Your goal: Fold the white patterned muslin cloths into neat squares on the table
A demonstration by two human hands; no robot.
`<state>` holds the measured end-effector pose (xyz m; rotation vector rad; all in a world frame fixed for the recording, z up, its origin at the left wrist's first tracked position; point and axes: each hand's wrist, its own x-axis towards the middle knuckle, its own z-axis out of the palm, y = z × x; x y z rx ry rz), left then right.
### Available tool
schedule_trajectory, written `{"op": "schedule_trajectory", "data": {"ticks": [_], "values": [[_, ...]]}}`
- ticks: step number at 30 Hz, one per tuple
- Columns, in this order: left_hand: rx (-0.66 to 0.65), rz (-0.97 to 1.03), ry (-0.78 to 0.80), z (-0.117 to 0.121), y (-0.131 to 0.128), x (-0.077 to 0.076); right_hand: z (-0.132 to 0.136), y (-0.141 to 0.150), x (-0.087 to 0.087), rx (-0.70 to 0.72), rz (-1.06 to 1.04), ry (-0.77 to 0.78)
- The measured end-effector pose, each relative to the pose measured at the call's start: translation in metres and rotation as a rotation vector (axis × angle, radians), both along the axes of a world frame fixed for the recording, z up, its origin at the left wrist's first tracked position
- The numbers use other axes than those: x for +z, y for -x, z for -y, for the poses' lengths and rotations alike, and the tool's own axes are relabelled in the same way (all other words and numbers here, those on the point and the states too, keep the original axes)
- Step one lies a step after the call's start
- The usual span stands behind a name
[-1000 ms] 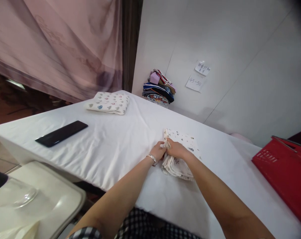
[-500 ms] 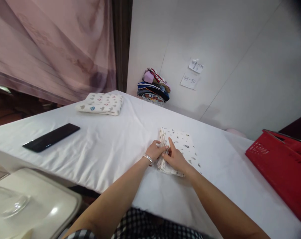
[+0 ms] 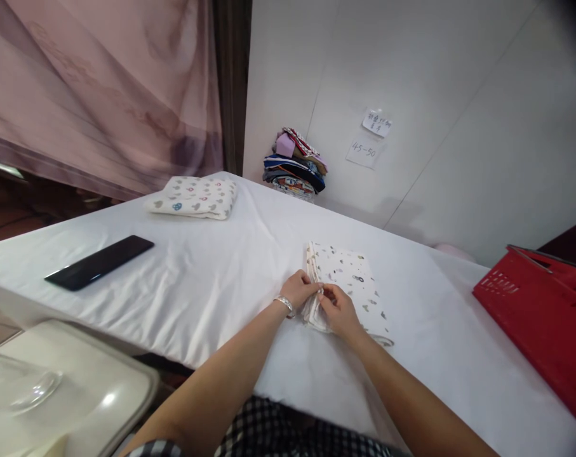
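Observation:
A folded white cloth with a small scattered print [image 3: 349,270] lies on the white-covered table [image 3: 211,279] in front of me. At its left edge, my left hand [image 3: 301,289], with a silver bracelet on the wrist, pinches the layered folds. My right hand [image 3: 339,308] is closed on the same edge just to the right, thumb and forefinger together on the fabric. The fingertips of both hands nearly meet. My right hand and wrist cover part of the cloth's near side.
Another folded printed cloth [image 3: 192,198] lies at the far left, behind a black flat slab [image 3: 100,261]. A red basket [image 3: 535,324] stands at the right. Stacked folded fabrics [image 3: 294,165] sit by the wall, below paper notes [image 3: 362,152]. A cream lidded bin [image 3: 78,387] is at lower left.
My right forefinger, stretched out over the cloth before, has curled in to pinch its edge beside my left fingers. My left hand has stayed nearly in place.

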<state>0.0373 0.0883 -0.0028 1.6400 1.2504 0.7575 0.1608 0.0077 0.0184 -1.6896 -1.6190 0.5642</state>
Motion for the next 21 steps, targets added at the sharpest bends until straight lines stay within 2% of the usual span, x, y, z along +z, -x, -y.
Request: {"op": "schedule_trajectory", "data": {"ticks": [3, 8, 17, 21], "values": [[-0.037, 0.036, 0.020, -0.002, 0.000, -0.002, 0.000, -0.001, 0.002, 0.038, 0.001, -0.020], [-0.027, 0.055, 0.035, -0.004, -0.001, -0.007, 0.004, 0.001, 0.010, 0.137, 0.125, -0.091], [-0.014, 0.006, -0.003, -0.005, -0.002, -0.006, 0.013, 0.006, 0.018, 0.186, 0.224, -0.034], [-0.010, 0.014, -0.004, -0.005, -0.002, -0.005, 0.010, -0.005, 0.024, 0.225, 0.214, 0.013]]}}
